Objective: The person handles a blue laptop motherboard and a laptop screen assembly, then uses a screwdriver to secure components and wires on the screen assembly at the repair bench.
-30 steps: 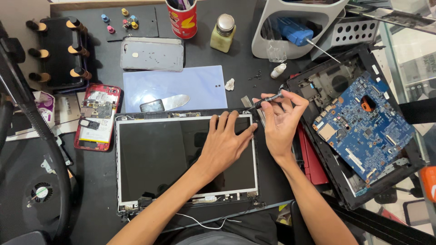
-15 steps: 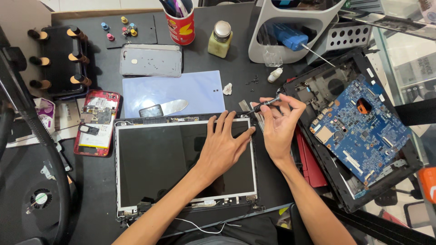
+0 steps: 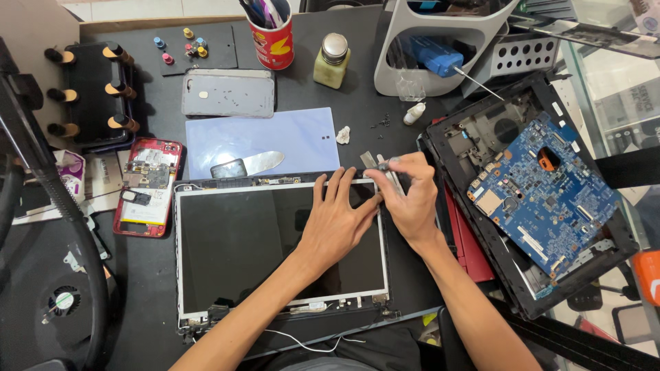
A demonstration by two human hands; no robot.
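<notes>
Both hands have dropped a bit toward the screen's top right corner since the earlier frames, and the right one now sits closer to the left. So the laptop screen (image 3: 275, 254) is a bare dark panel in a thin silver frame, lying flat on the black tabletop (image 3: 357, 96), long side running left to right, top edge pointing away from the person. Loose white wires trail off its near edge.

Left hand (image 3: 337, 223) is spread wide, palm down on the upper right part of the panel, fingers pointing away toward the top edge. Right hand (image 3: 411, 199) is pinched narrow around a small screwdriver (image 3: 385, 165) right at the panel's top right corner, beside the metal hinge bracket (image 3: 392, 180). Can't tell what exactly the tip touches.

Opened laptop base (image 3: 481, 130) with a blue circuit board (image 3: 543, 199) sits tilted just right of the hands. A light blue sheet (image 3: 275, 134) lies just behind the screen.
</notes>
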